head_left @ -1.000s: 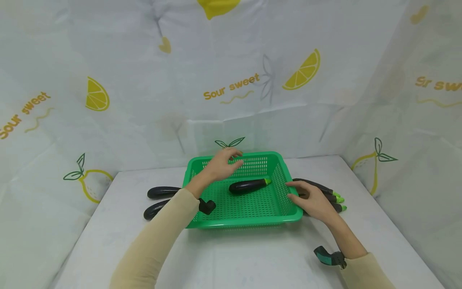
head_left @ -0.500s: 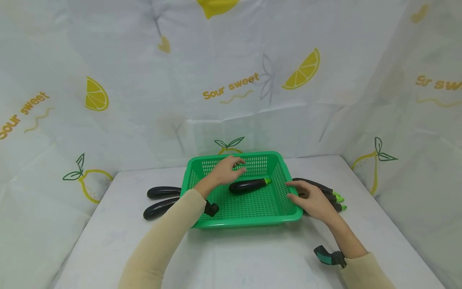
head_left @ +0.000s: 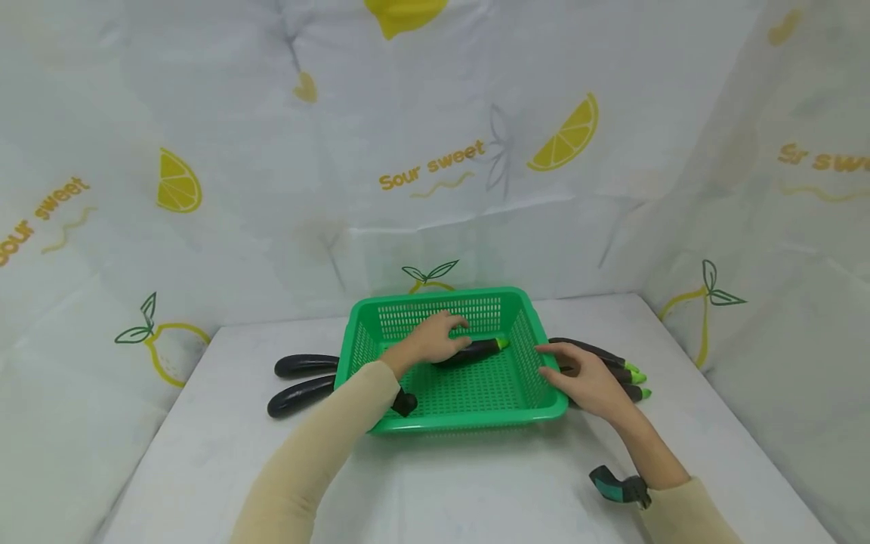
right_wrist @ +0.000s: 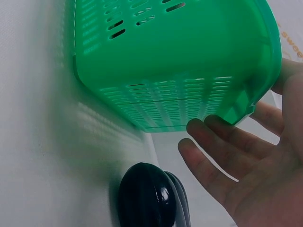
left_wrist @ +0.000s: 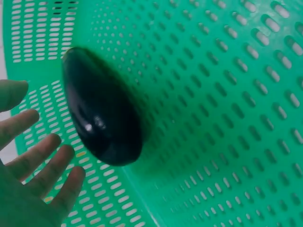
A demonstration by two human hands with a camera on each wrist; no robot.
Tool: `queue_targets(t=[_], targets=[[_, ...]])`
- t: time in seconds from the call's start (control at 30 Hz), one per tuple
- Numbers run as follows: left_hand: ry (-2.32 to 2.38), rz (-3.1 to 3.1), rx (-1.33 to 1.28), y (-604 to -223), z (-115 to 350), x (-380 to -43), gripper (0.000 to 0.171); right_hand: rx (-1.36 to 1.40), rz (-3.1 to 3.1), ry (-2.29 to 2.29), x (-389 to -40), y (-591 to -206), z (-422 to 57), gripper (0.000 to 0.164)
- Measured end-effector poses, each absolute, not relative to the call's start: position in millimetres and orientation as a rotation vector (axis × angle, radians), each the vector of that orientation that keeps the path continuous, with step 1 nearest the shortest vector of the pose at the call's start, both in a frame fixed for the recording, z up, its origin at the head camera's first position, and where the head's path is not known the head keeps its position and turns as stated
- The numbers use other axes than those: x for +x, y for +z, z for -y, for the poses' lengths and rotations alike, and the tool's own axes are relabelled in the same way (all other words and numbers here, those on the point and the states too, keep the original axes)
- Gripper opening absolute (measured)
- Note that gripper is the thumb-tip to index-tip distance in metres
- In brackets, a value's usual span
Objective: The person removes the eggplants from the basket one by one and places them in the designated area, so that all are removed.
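Observation:
In the head view a dark purple eggplant (head_left: 481, 350) with a green stem end lies in a green plastic basket (head_left: 469, 420). My left hand (head_left: 435, 338) is lowered over the eggplant's blunt end and hides part of it. In the left wrist view the fingers (left_wrist: 52, 161) are spread beside the eggplant (left_wrist: 102, 113), with a visible gap between them. My right hand (head_left: 586, 378) holds the basket's right rim; in the right wrist view the thumb passes behind the rim, while other fingers (right_wrist: 227, 151) lie along the outside.
Two eggplants (head_left: 302, 394) lie on the white table (head_left: 435, 491), left of the basket. Several more eggplants (head_left: 632, 374), green ends outward, lie to its right, partly hidden by the right hand. A white cloth (head_left: 272, 189) printed with lemons hangs behind.
My left hand has moved down and slightly right into the basket, and now covers part of the eggplant. The right hand and the basket have stayed nearly still.

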State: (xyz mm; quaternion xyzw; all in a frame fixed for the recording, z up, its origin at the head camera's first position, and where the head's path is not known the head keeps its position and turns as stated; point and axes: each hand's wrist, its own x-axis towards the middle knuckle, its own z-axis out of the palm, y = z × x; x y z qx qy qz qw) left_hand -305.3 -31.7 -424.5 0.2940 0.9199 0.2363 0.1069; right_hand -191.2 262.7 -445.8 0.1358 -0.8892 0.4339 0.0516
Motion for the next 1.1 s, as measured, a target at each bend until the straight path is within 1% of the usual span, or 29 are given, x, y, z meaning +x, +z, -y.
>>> queue_targets(t=[0.4, 0.8, 1.1], targets=[[0.628, -2.630, 0.821, -434, 26, -304, 0.049, 0.421, 2.706, 1.317, -191, -440, -261, 0.041], [0.546, -2.619, 0.856, -443, 22, -308, 0.040, 0.423, 2.698, 1.312, -188, -442, -260, 0.041], [0.598, -2.592, 0.898, -432, 27, -305, 0.032, 0.429, 2.697, 1.288, -191, -445, -262, 0.041]])
